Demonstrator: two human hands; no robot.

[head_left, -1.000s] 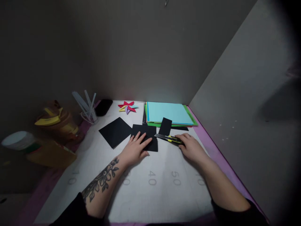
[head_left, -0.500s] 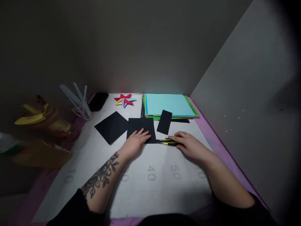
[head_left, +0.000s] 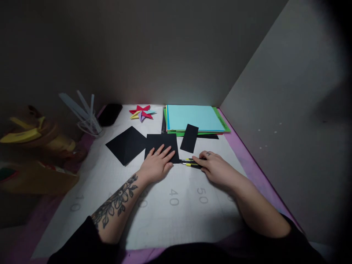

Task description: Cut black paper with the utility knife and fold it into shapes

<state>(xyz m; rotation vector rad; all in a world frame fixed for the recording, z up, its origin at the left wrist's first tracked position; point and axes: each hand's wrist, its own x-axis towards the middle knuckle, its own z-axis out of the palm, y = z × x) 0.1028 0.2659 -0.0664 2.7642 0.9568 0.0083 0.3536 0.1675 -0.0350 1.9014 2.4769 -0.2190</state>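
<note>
My left hand (head_left: 157, 163) lies flat with its fingers spread on a square of black paper (head_left: 161, 139), covering its lower part. To the right, my right hand (head_left: 214, 168) has its fingers closed on a yellow-and-black cutting tool (head_left: 192, 165) with slim metal tips. Those tips point left and reach the lower right corner of the black square; the fingers hide the rest of the tool. A second black square (head_left: 127, 145) is turned like a diamond on the left. Beyond my right hand, a narrow black paper rectangle (head_left: 189, 138) leans against the edge of the paper stack.
Coloured paper (head_left: 195, 117) is stacked at the back, light blue on top. Left of it are a folded paper star (head_left: 142, 113), a black phone (head_left: 110, 114) and a clear cup (head_left: 90, 126) holding pale strips. A white numbered mat (head_left: 187, 220) covers the table; walls rise behind and right.
My left fingers have spread wider and the thumb now sticks out to the side. My right hand stays on the cutting tool. The whole view has shifted slightly.
</note>
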